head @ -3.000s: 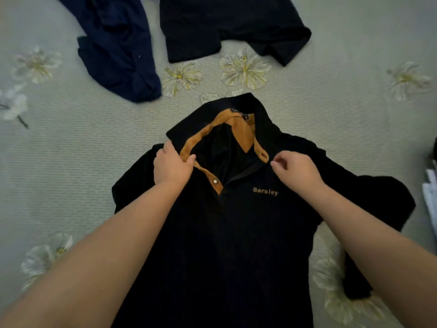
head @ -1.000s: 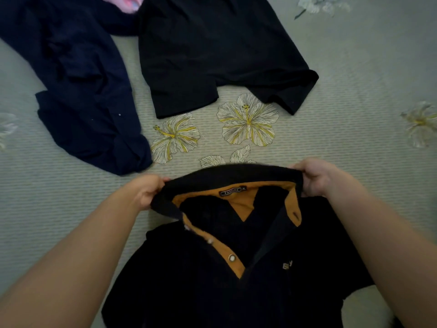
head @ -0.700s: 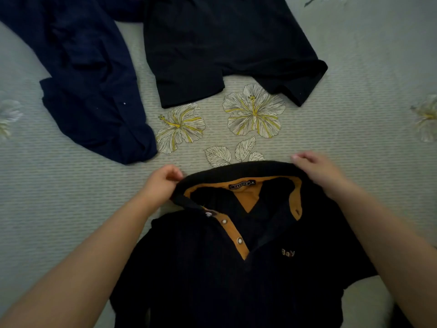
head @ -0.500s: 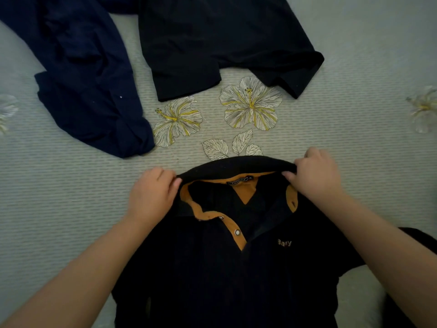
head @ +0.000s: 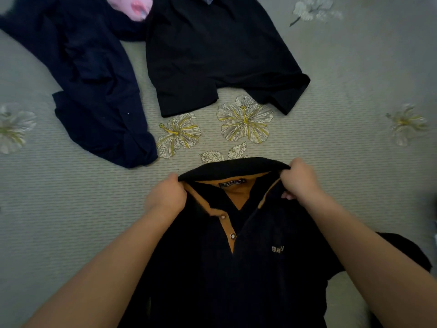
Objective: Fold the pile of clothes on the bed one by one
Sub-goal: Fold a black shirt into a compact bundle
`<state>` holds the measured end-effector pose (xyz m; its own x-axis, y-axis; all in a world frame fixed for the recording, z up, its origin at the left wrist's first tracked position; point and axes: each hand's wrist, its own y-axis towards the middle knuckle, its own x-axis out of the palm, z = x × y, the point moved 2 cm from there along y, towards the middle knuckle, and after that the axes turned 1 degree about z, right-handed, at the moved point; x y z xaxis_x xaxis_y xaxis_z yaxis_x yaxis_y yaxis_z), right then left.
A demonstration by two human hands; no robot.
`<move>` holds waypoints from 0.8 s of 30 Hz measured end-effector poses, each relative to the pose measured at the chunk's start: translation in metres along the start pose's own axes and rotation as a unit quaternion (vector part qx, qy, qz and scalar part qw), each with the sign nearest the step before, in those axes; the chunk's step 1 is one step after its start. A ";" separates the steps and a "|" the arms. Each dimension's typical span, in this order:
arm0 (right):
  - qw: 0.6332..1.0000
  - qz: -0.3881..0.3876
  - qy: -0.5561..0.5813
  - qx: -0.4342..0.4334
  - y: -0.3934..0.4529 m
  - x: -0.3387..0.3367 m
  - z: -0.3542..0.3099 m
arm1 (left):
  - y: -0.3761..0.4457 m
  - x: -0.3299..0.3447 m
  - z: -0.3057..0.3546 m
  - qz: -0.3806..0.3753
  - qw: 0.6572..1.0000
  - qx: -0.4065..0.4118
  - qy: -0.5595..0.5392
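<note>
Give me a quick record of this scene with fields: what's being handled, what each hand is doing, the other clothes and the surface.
item in hand: black polo shirt, orange collar lining, front up, placket unbuttoned
left hand: grips the collar's left end
right hand: grips the collar's right end
collar: stretched between the hands
other clothes: navy garment far left, black shirt far centre, pink garment at the top edge, all unfolded
surface: grey bedspread with flower print

Both hands, the left hand (head: 165, 196) and the right hand (head: 300, 181), grip the collar (head: 236, 165) of a black polo shirt (head: 224, 275) on the flowered bed (head: 343, 150), beyond which lie a navy garment (head: 94, 91), a black garment (head: 212, 50) and something pink (head: 131, 5), perhaps clothing.
</note>
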<state>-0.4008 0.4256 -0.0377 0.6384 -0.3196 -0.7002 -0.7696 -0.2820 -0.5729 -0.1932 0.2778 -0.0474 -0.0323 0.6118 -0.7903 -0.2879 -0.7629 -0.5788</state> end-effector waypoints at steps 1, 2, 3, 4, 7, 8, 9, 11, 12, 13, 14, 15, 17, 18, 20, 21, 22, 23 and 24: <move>0.996 -0.012 0.083 0.042 0.001 0.004 0.000 | 0.001 -0.002 0.004 -0.026 0.992 -0.049 -0.111; 0.983 -0.018 0.163 0.080 -0.001 0.009 0.001 | 0.001 -0.003 0.008 -0.054 0.961 -0.115 -0.244; 0.965 -0.019 0.236 0.111 -0.003 0.013 0.001 | -0.001 -0.003 0.014 -0.083 0.905 -0.183 -0.374; 0.943 -0.015 0.304 0.133 -0.005 0.017 0.002 | -0.004 -0.002 0.020 -0.102 0.837 -0.228 -0.486; 0.858 0.013 0.486 0.167 -0.007 0.027 0.006 | -0.008 0.005 0.035 -0.105 0.707 -0.241 -0.656; 0.834 0.020 0.525 0.171 -0.007 0.029 0.006 | -0.008 0.007 0.038 -0.093 0.679 -0.232 -0.691; 0.817 0.021 0.551 0.168 -0.008 0.032 0.006 | -0.007 0.009 0.041 -0.079 0.655 -0.216 -0.719; 0.806 0.001 0.576 0.136 -0.008 0.039 0.005 | -0.003 0.017 0.044 -0.067 0.649 -0.170 -0.739; 0.821 -0.017 0.560 0.108 -0.009 0.043 0.004 | -0.003 0.020 0.043 -0.070 0.685 -0.144 -0.711; 0.859 -0.032 0.506 0.072 -0.009 0.045 0.004 | -0.003 0.025 0.041 -0.074 0.751 -0.116 -0.645; 0.910 -0.044 0.411 0.023 -0.009 0.046 0.005 | -0.003 0.029 0.037 -0.073 0.828 -0.079 -0.550; 0.958 -0.045 0.279 -0.042 -0.008 0.044 0.006 | -0.003 0.032 0.032 -0.062 0.899 -0.031 -0.432; 0.980 0.027 0.008 -0.197 -0.003 0.035 0.009 | 0.002 0.028 0.018 0.016 0.979 0.069 -0.191; 0.957 0.080 -0.077 -0.269 0.001 0.027 0.010 | 0.005 0.022 0.012 0.076 0.985 0.121 -0.093; 0.907 0.103 -0.179 -0.368 0.009 0.015 0.006 | 0.013 0.012 0.008 0.144 0.959 0.240 0.042; 0.881 0.076 -0.235 -0.403 0.016 0.010 0.003 | 0.018 0.009 0.009 0.144 0.942 0.285 0.100; 0.854 0.030 -0.298 -0.424 0.023 0.007 -0.001 | 0.023 0.006 0.011 0.130 0.930 0.306 0.159; 0.830 -0.023 -0.357 -0.429 0.030 0.005 -0.004 | 0.029 0.003 0.013 0.104 0.924 0.305 0.204; 0.812 -0.072 -0.393 -0.425 0.035 0.004 -0.009 | 0.034 0.000 0.016 0.081 0.922 0.300 0.231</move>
<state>-0.4256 0.4067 -0.0568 0.2573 0.3537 -0.8993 -0.1877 -0.8946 -0.4056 -0.2181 0.2548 -0.0636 0.2493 0.2400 -0.9382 -0.7973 -0.4991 -0.3396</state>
